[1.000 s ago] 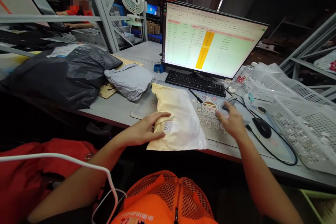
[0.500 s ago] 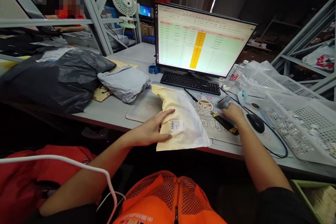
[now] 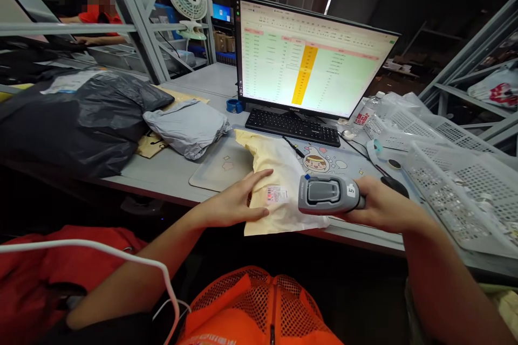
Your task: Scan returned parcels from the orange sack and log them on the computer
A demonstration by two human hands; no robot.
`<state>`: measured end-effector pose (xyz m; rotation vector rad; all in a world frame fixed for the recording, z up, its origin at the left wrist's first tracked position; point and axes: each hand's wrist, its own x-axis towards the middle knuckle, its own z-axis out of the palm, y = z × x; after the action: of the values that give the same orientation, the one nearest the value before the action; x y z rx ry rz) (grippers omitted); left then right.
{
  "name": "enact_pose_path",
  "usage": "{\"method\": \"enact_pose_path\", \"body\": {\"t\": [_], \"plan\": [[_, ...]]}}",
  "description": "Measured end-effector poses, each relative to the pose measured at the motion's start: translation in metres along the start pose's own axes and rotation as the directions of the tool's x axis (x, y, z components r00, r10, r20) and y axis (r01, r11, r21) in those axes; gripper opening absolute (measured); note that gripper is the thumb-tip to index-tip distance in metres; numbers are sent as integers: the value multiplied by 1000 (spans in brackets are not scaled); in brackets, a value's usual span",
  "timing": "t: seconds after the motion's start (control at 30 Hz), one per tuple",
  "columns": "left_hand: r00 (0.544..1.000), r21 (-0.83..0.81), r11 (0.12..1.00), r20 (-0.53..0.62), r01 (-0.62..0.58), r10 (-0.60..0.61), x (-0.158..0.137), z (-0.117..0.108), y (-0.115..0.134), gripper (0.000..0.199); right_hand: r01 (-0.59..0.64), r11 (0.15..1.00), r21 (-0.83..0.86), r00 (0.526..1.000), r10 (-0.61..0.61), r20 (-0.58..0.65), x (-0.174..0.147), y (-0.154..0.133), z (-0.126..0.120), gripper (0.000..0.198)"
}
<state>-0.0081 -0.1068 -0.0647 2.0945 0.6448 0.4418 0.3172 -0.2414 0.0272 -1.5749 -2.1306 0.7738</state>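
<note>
1. Right grip (image 3: pixel 380 206) is clasping the scanner (image 3: pixel 329 194); my left grip (image 3: pixel 226 206) is spreading across the package's (image 3: pixel 281 170) left side.
2. It's overhanging the tabletop (image 3: pixel 154 175).
3. Aiming is looking done, barcode (image 3: pixel 270 194) glowing red; whether it's registering, I cannot tell.

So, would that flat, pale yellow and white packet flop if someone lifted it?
The flat, pale yellow and white packet would probably flop a little: it looks creased, with a wavy left edge. Being broad, it seems likelier to slide than roll. Its weight is hard to judge, as the contents are hidden.
</note>
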Motion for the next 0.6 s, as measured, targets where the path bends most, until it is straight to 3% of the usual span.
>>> {"method": "enact_pose_path", "body": {"t": [0.17, 0.3, 0.37, 0.47, 0.6], "plan": [[1000, 3, 1000, -15, 18, -18, -5, -3, -7, 96, -11, 1000, 18, 994, 13, -113, 9, 11, 0, 25], [993, 68, 994, -85, 83, -77, -13, -19, -24, 82, -158, 984, -80, 954, 131, -269, 24, 54, -8, 35], [985, 79, 991, -140, 112, -100, -14, -32, -41, 74, -337, 924, -178, 888, 249, -386, 36, 87, -13, 41], [961, 44, 989, -245, 141, -127, -12, -53, -72, 67, -598, 768, -228, 736, 414, -536, 54, 135, -19, 46], [905, -140, 974, -365, 178, -217, -6, -71, -100, 90, -733, 654, -185, 609, 510, -608, 72, 177, -15, 48]]}}
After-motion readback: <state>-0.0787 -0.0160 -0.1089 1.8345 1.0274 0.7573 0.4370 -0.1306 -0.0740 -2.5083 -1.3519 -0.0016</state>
